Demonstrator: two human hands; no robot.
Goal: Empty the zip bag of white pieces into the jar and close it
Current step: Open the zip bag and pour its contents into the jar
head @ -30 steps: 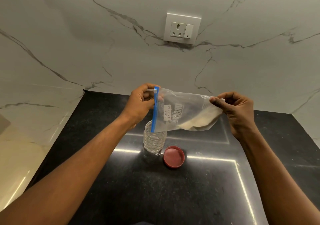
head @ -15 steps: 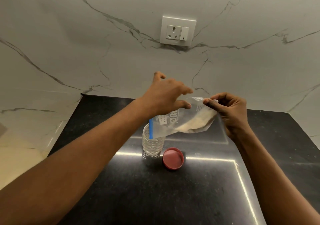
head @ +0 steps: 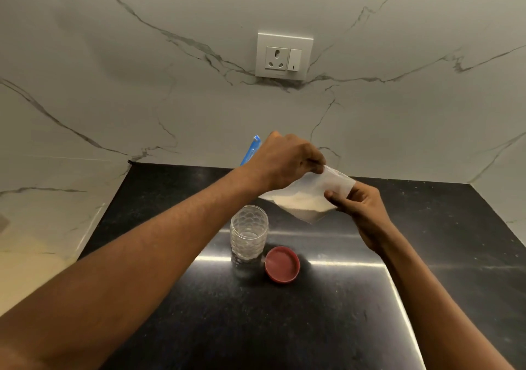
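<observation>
Zip bag (head: 310, 199) held in air, 1 o'clock of open jar (head: 249, 231). Left hand (head: 287, 162) pinches top edge, right hand (head: 361, 207) pinches corner. Film limp, slippery, light; white pieces (head: 296, 203) sag low. Grip near blue zip (head: 252, 149). Red lid (head: 282, 264) on surface (head: 284, 327).

surface: bench (head: 199, 312), black, speckled, glossy with light streaks | on it: jar (head: 249, 234), clear, dimpled, upright, open-topped, mid-bench | lid (head: 282, 264), red, lying flat just right of jar, apart from it

Head view, looking down, close over countertop (head: 284, 327)
</observation>
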